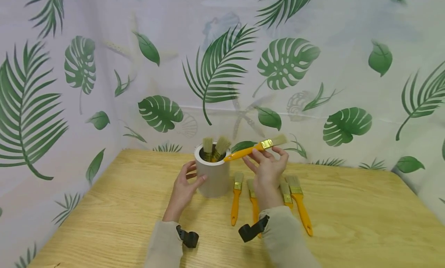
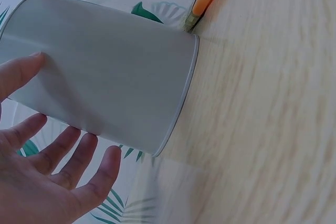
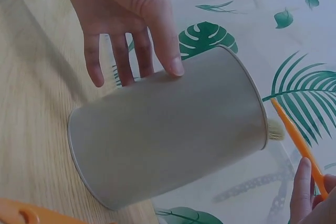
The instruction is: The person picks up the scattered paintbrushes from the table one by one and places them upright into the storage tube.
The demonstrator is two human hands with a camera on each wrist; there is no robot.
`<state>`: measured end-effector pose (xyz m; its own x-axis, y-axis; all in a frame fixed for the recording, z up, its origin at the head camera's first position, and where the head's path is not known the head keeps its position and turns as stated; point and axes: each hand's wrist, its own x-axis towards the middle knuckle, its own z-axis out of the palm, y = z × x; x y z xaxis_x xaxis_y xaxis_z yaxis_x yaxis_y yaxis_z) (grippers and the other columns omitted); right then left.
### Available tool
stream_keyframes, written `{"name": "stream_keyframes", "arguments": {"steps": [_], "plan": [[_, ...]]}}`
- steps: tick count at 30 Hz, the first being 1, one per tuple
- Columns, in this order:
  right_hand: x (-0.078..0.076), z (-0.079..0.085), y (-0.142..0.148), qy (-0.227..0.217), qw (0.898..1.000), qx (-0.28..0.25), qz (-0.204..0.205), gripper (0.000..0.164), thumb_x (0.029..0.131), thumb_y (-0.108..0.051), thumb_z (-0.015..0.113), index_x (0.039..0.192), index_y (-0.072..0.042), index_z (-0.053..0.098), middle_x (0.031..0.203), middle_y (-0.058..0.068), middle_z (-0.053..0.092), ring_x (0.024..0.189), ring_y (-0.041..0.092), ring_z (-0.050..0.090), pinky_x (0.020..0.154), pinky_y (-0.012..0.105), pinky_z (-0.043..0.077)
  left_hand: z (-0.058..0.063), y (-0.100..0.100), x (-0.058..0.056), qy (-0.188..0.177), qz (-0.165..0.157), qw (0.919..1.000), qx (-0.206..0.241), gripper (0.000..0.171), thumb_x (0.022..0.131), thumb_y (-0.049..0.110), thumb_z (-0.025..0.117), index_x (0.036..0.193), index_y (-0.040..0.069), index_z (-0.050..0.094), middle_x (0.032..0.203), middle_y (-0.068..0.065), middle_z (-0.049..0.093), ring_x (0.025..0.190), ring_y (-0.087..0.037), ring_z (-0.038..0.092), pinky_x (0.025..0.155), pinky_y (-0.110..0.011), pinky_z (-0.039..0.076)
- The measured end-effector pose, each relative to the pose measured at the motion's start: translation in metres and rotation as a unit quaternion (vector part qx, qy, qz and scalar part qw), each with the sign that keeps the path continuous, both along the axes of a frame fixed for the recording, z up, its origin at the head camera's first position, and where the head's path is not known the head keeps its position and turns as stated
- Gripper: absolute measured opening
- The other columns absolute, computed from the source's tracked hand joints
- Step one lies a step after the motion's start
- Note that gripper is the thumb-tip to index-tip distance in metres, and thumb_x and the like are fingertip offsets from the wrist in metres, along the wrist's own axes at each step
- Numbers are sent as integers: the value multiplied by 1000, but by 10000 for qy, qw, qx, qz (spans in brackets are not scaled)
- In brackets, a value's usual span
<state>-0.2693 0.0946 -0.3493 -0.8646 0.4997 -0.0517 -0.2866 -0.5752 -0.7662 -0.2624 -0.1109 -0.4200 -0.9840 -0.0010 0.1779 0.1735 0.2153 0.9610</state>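
My right hand (image 1: 269, 169) pinches the brush (image 1: 248, 150) aslant, its handle end leftmost and nearest the can (image 1: 213, 179), which my left hand (image 1: 185, 187) grips between spread thumb and fingers.

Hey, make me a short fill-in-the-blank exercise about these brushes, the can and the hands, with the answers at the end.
1. The right hand holds a brush with a handle coloured ____.
2. In the gray can held by the left hand, the brushes stand with their pale ____ pointing up.
3. The number of loose brushes visible on the wooden table is ____.

Missing words: orange; bristles; four.
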Motion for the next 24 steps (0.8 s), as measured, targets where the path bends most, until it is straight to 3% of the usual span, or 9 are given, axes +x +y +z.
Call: {"name": "stream_keyframes", "arguments": {"steps": [8, 14, 18, 24], "plan": [[-8, 2, -19, 153, 9998, 102, -79, 46, 90, 15, 67, 114, -10, 36, 101, 15, 53, 73, 22, 67, 67, 39, 61, 0, -1, -1, -62, 28, 10000, -49, 59, 97, 15, 70, 148, 2, 44, 143, -25, 49, 127, -45, 50, 93, -57, 51], [-10, -1, -36, 651, 9946, 797, -115, 45, 88, 19, 66, 112, -9, 40, 99, 13, 52, 70, 20, 64, 62, 38, 61, -2, -3, 2, -169, 112, 9998, -84, 58, 97, 13, 71, 148, 4, 44, 143, -24, 49, 128, -43, 50, 94, -57, 51], [-9, -4, -44, 1145, 9792, 1675, -94, 44, 88, 20, 65, 115, -6, 41, 98, 12, 54, 72, 18, 60, 59, 33, 60, -1, -3, 3, -165, 63, 9998, -48, 58, 97, 14, 70, 148, 3, 44, 144, -25, 48, 128, -44, 50, 96, -58, 49], [-9, 1, -49, 1388, 9365, 3220, -84, 42, 86, 20, 66, 117, 2, 45, 101, 19, 59, 76, 21, 63, 57, 29, 59, 1, -1, 0, -187, -5, 9998, -12, 60, 97, 15, 69, 149, 3, 43, 144, -25, 48, 129, -44, 49, 96, -58, 49]]}}
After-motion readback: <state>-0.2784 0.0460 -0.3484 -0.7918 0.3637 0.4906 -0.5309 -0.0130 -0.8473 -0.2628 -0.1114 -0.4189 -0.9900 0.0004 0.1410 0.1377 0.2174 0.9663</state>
